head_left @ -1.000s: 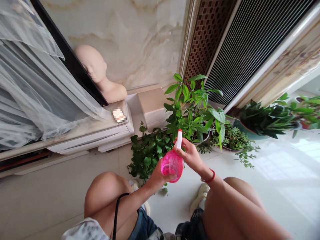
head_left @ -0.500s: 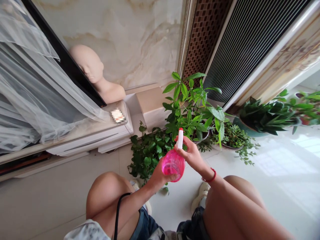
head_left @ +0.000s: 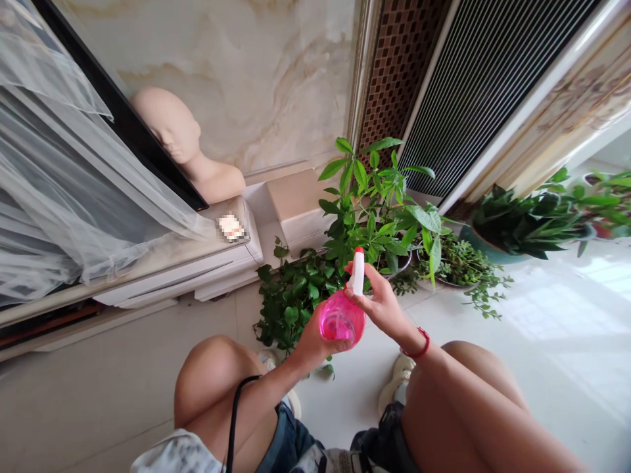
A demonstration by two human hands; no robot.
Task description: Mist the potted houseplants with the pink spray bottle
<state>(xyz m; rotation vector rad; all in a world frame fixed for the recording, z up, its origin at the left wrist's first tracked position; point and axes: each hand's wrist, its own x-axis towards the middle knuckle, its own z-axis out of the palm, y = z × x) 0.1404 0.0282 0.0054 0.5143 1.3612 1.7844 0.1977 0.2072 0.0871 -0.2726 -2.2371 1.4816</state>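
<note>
Bottle (head_left: 340,322), pink, before the plants (head_left: 377,213): left hand (head_left: 315,335) clamped round its body, right hand (head_left: 384,305) clasping the sprayer (head_left: 358,272), trigger hidden from me. Vine (head_left: 296,299), partly covered. Item (head_left: 231,226) on cabinet (head_left: 236,260), blurred beyond naming. Both grips match those a second ago.

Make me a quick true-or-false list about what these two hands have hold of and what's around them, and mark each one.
1. The left hand grips the pink bottle. True.
2. The right hand pinches a leaf. False: it is around the white spray head.
3. The red bracelet is on the left wrist. False: it is on the right.
4. A black panel partly hides the mannequin head. True.
</note>
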